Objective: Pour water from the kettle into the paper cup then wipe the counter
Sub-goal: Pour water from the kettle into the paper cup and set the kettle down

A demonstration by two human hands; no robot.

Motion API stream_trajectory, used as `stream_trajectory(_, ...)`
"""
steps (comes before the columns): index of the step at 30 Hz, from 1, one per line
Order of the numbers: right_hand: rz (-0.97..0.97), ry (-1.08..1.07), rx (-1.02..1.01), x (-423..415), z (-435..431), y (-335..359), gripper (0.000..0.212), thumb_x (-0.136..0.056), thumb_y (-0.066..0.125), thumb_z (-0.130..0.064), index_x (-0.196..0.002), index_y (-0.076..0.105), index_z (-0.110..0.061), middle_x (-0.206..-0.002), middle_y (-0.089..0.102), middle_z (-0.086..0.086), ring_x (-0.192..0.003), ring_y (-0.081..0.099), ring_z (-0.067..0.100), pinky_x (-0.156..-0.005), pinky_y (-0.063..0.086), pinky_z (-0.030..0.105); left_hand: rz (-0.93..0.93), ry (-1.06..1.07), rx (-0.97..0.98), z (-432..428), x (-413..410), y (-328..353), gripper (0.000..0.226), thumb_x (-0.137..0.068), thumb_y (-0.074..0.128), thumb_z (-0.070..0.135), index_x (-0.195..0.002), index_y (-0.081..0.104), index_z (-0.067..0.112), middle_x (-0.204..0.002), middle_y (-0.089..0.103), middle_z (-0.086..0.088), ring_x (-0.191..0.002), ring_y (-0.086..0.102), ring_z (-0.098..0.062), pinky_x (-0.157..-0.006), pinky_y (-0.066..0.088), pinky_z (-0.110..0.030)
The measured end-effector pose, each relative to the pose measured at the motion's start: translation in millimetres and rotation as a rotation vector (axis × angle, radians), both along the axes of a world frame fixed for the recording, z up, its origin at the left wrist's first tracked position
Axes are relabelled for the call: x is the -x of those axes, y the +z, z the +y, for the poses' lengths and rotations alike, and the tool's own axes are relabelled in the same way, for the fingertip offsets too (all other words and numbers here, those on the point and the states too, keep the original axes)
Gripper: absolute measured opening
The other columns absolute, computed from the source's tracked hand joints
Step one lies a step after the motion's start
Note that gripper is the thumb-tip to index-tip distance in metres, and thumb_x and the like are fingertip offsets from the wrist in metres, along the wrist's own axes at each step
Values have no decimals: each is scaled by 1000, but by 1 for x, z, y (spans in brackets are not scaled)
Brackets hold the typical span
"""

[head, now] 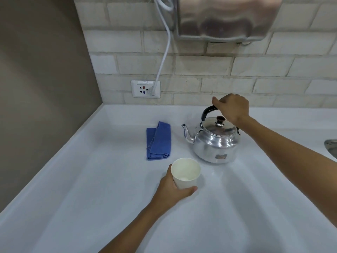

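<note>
A shiny metal kettle stands upright on the white counter, spout pointing left. My right hand is closed around its black handle above the lid. A white paper cup stands in front of the kettle, looking empty inside. My left hand wraps its lower side from the left and front. A folded blue cloth lies flat on the counter to the left of the kettle's spout, touching neither hand.
A brick-tiled wall runs behind the counter, with a socket plate and a white cable plugged into it. A steel appliance hangs on the wall above the kettle. A sink's rim shows at the right edge.
</note>
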State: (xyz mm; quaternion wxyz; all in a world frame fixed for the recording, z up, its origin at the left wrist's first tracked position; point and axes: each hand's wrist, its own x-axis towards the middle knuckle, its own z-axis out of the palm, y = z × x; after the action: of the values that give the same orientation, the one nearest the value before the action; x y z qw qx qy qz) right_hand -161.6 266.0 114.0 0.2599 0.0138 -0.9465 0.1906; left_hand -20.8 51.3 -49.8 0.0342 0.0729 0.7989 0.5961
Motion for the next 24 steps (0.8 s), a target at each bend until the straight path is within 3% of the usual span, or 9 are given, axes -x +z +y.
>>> stream_trajectory(6,75,40,-108,-41,7,23,54,-84,47,-36,-39,25,-17,-36,21,0,-39,23,17,-46,23,26,5,16,7,0,0,-1,64,-53,83,44,-103,44,44,-105,56,22,-98,53,7,-68,40,3)
stream_trajectory(9,97,52,-150,-59,10,31,51,-85,50,-34,-39,48,-11,-34,25,2,-39,28,17,-49,25,21,18,20,10,0,0,-1,68,-53,83,45,-108,43,41,-103,57,24,-97,53,8,-67,40,4)
stream_trajectory(13,132,89,-223,-82,5,40,47,-84,52,-33,-48,62,-5,-33,29,3,-42,30,21,-48,26,23,33,24,26,0,0,-1,63,-52,82,48,-101,43,48,-100,57,26,-94,53,11,-65,40,3)
stream_trajectory(19,178,113,-362,-105,-8,50,49,-76,40,-38,-38,38,-7,-30,21,0,-37,19,18,-43,16,22,45,22,20,0,-1,0,66,-54,83,44,-106,43,45,-99,56,27,-93,53,10,-65,41,2)
stream_trajectory(24,228,154,-454,-109,-15,52,52,-77,40,-39,-47,58,0,-37,49,19,-40,30,23,-44,17,21,56,17,23,1,0,1,64,-55,83,42,-105,44,44,-97,57,26,-90,53,13,-65,42,1)
